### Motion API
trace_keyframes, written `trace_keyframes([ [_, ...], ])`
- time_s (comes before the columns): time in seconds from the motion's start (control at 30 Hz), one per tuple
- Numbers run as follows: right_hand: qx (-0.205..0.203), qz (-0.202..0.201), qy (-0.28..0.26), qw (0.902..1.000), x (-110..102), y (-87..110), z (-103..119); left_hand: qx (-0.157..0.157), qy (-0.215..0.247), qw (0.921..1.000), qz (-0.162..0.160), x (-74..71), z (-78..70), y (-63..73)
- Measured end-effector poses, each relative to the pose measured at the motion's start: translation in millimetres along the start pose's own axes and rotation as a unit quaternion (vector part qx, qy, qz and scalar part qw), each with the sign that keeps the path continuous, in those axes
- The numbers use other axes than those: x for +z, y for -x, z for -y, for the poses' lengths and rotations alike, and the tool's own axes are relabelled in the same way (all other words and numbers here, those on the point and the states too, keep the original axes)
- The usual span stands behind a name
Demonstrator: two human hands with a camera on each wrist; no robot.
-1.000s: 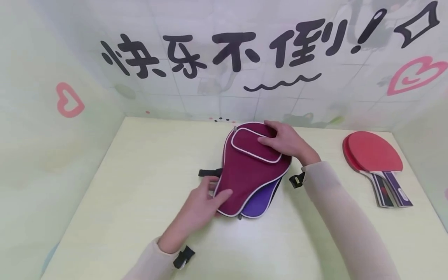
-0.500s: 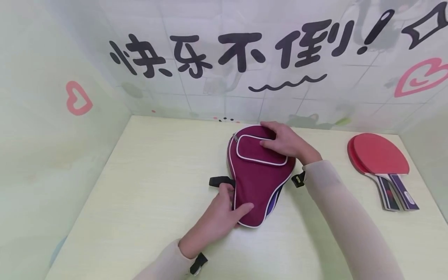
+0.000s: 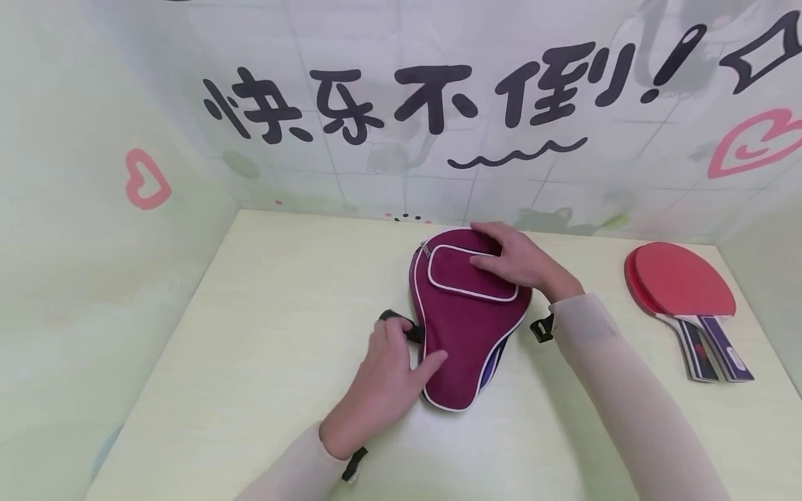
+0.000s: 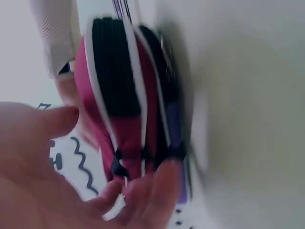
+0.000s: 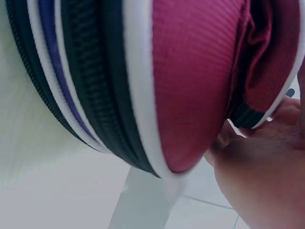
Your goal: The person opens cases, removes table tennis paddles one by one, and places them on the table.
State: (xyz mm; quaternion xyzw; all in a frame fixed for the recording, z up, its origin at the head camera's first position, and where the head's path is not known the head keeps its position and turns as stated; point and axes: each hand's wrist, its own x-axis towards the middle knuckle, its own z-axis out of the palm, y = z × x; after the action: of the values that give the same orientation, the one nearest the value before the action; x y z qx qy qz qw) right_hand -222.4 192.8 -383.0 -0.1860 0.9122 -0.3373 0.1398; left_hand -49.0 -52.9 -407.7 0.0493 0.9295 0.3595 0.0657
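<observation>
A maroon table tennis bat case with white piping and a zipped front pocket lies on top of a purple case, of which only an edge shows. At the maroon case's far right rim, my right hand holds it, thumb on the pocket and fingers over the edge. Beside its lower left edge is my left hand, fingers loosely spread near a black strap. The left wrist view shows both stacked cases side-on, with that hand's thumb apart from the maroon cloth.
Two red table tennis bats lie overlapped on the right of the pale table, handles towards the front. Close behind the cases rises a wall with black lettering. A side wall bounds the left.
The maroon case has swung and shifted so that it now covers most of the purple one. My left hand's fingers have loosened from its lower edge; my right hand keeps its place.
</observation>
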Motion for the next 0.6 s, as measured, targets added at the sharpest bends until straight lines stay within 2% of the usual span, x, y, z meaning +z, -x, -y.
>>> trace_keyframes([
  [0.07,-0.002,-0.005,0.001,1.0,0,0.3,0,0.023,-0.037,0.9978,-0.05,-5.0,-3.4,-4.7],
  [0.13,0.004,-0.011,-0.005,0.9999,0,0.8,1,0.051,-0.051,0.9937,-0.086,-9.4,-5.8,-10.5],
  [0.23,0.014,-0.021,-0.01,0.9996,0,1.8,2,0.128,-0.045,0.9848,-0.109,-12.4,-6.8,-20.1],
  [0.3,0.017,-0.024,-0.009,0.9995,-1,2.7,2,0.196,-0.052,0.9738,-0.102,-12.1,-5.8,-25.8],
  [0.37,0.018,-0.023,-0.001,0.9996,-3,3.4,2,0.264,-0.075,0.9573,-0.09,-9.6,-4.7,-31.6],
  [0.43,0.018,-0.021,0.005,0.9996,-4,3.8,1,0.313,-0.108,0.9408,-0.072,-6.2,-3.8,-36.5],
  [0.47,0.018,-0.018,0.007,0.9996,-5,4.2,1,0.329,-0.124,0.9339,-0.062,-4.5,-3.9,-38.8],
  [0.53,0.02,-0.015,0.009,0.9996,-5,4.7,1,0.345,-0.152,0.9252,-0.039,-0.7,-5.4,-44.1],
  [0.6,0.023,-0.011,0.011,0.9996,-5,4.8,1,0.344,-0.172,0.923,-0.015,2.7,-7.3,-49.0],
])
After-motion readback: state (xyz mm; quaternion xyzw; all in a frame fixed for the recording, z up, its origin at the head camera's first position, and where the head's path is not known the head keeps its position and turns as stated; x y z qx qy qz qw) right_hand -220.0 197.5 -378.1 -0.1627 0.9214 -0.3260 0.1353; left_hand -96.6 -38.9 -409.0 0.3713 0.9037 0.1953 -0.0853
